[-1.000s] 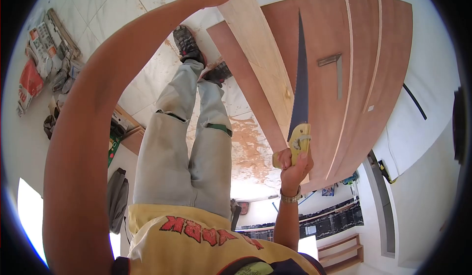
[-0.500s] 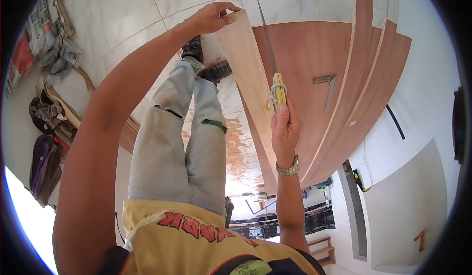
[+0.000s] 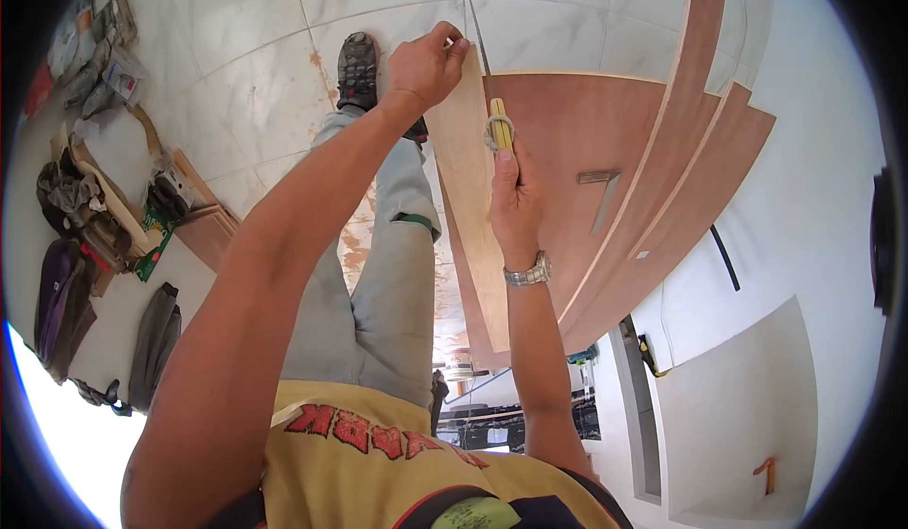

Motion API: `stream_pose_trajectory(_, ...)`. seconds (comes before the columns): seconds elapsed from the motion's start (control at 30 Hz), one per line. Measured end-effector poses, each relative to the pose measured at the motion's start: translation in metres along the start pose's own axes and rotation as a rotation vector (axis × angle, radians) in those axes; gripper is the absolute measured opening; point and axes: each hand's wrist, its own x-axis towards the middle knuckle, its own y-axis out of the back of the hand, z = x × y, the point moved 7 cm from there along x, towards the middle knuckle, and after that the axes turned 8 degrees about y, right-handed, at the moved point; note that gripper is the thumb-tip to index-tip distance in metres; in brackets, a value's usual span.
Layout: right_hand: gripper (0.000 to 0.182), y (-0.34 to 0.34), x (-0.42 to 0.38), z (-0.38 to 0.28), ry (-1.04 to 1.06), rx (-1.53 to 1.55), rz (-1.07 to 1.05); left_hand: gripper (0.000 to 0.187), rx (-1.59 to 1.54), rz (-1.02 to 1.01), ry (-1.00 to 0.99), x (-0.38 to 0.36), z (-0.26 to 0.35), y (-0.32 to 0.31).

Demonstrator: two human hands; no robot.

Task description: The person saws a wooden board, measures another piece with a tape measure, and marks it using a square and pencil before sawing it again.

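Pale wood board (image 3: 473, 198): likely light, stiff; best held by edges. Left hand (image 3: 431, 67) half-curled at far end, hold unclear; right hand (image 3: 516, 188) wrapped round saw handle (image 3: 501, 124).

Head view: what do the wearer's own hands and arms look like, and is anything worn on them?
The left hand and right hand are human hands without gloves, and both forearms are uncovered. A silver metal-link wristwatch circles the right wrist; none shows on the left. Dark short sleeves show at the upper arms.
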Motion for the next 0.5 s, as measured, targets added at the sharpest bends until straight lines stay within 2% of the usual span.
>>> stream_pose_trajectory(0.07, 0.044, -0.003, 0.008, 0.007, 0.126, 0.015, 0.032, 0.025, 0.037, 0.026, -0.001, -0.004, -0.001, -0.001)
stream_pose_trajectory(0.17, 0.046, -0.004, 0.014, 0.018, 0.191, 0.023, 0.009, 0.022, 0.083, 0.103, -0.043, -0.002, 0.006, -0.007)
stream_pose_trajectory(0.27, 0.049, -0.004, 0.017, 0.02, 0.188, -0.085, -0.012, 0.019, 0.082, 0.19, -0.113, -0.002, 0.003, -0.015)
stream_pose_trajectory(0.5, 0.049, -0.008, 0.017, 0.037, 0.244, -0.037, -0.012, 0.02, 0.082, 0.299, -0.181, -0.003, 0.003, -0.013)
